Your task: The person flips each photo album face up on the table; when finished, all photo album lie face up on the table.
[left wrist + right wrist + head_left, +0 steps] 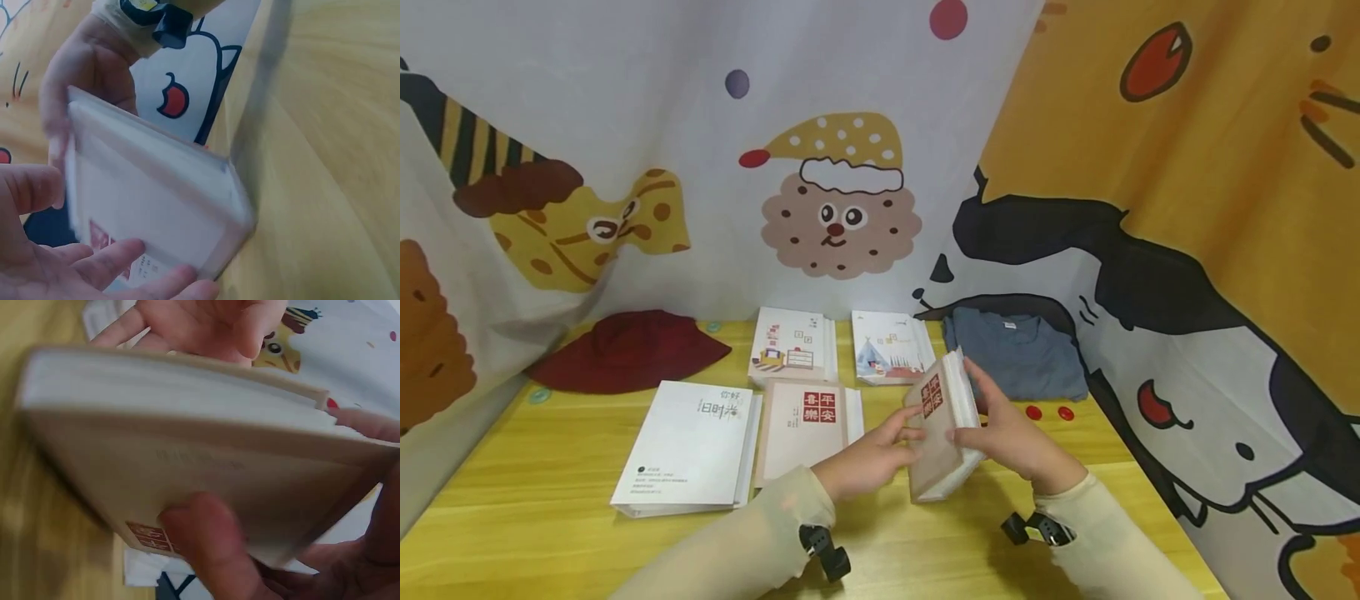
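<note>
A thick beige photo album (931, 467) with a red square of characters stands tilted above the table at centre right. My right hand (1018, 437) grips it along one side, thumb on one cover and fingers round the other, as the right wrist view shows with the album (112, 456) close up. My left hand (867, 460) is at the front cover, its fingers loosely extended. In the left wrist view the fingers of the left hand (37, 265) lie over the album's (150, 175) printed cover; whether they all touch is unclear from blur.
A matching beige album (793, 446) lies left of my hands, beside a white album (681, 442). Behind are two illustrated albums (801, 325) (887, 329), a dark red hat (625, 354) and a folded blue-grey shirt (1015, 358). Red discs (1033, 412) lie before the shirt; a printed curtain (700, 125) backs the table.
</note>
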Tool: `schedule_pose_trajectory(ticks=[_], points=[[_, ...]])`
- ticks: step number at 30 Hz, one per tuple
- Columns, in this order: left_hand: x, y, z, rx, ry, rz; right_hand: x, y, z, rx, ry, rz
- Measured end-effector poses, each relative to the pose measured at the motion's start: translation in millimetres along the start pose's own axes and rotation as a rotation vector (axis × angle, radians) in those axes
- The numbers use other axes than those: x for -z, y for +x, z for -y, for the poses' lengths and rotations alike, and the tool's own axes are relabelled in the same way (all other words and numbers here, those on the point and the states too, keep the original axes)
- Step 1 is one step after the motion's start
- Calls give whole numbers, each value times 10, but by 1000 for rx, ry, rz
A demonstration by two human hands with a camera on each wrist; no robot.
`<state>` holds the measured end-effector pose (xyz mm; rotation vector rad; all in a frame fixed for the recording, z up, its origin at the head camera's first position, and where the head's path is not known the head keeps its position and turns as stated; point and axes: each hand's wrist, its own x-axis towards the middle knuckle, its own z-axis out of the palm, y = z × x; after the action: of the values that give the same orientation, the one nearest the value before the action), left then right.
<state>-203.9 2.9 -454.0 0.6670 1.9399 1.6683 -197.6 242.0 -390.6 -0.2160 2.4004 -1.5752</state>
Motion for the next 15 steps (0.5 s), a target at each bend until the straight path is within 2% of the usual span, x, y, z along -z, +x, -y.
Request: schedule_pose_trajectory(ticks=[6, 10, 15], points=[[30, 16, 62, 66, 27, -39, 12, 17, -135, -74, -269, -61], [31, 16, 102, 104, 8, -105, 20, 44, -226, -105, -323, -84], [40, 54, 145, 92, -85, -181, 42, 116, -363, -126, -344, -108]])
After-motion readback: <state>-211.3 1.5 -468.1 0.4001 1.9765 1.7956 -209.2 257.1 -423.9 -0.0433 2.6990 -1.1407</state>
